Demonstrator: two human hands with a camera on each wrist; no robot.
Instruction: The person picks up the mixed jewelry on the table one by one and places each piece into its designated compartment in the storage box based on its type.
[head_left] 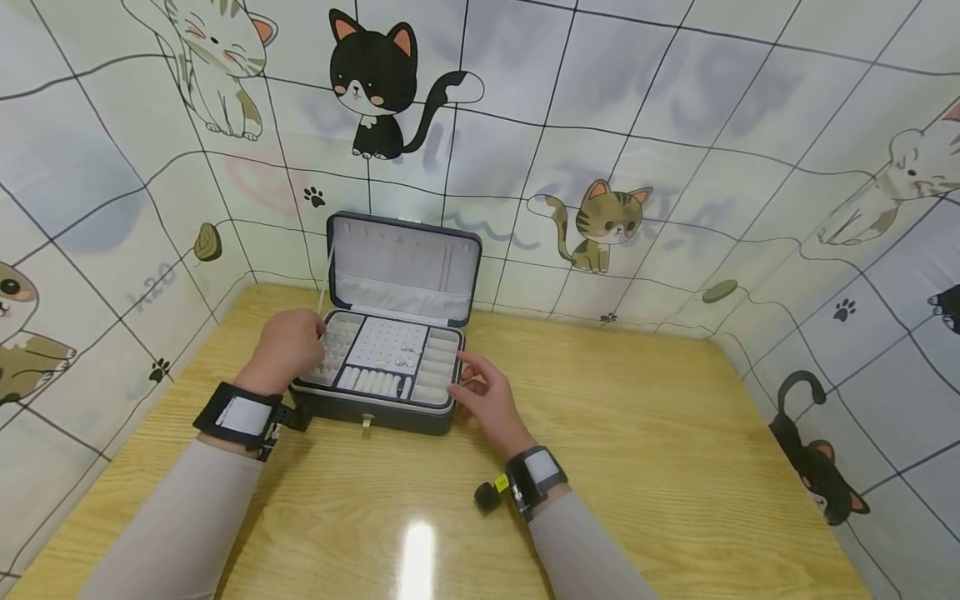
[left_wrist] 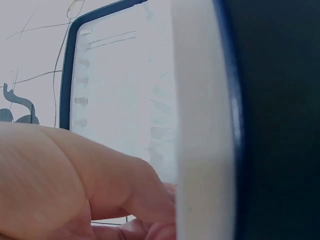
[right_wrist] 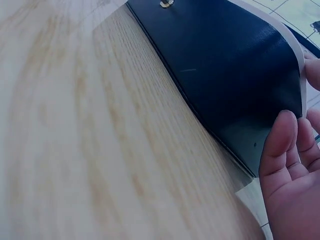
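A dark blue jewelry box point(head_left: 405, 419) stands on the table with its lid point(head_left: 405, 271) raised. Its light inner tray point(head_left: 382, 342) has ring rolls, a dotted earring panel with a few small shiny pieces, and compartments along the right. At the box's left rim my left hand point(head_left: 288, 350) has its fingers curled in over the edge; the fingertips are hidden. My right hand point(head_left: 491, 404) touches the right rim near the front corner, thumb and fingers apart. The right wrist view shows this thumb point(right_wrist: 280, 132) against the dark corner.
The wooden table point(head_left: 637, 433) extends right and forward of the box. Behind stands a wall covering point(head_left: 675, 108) printed with cats and grid lines, close to the lid. A small gold clasp point(head_left: 367, 422) is on the box front. A white strap point(head_left: 323, 292) runs at the lid's left.
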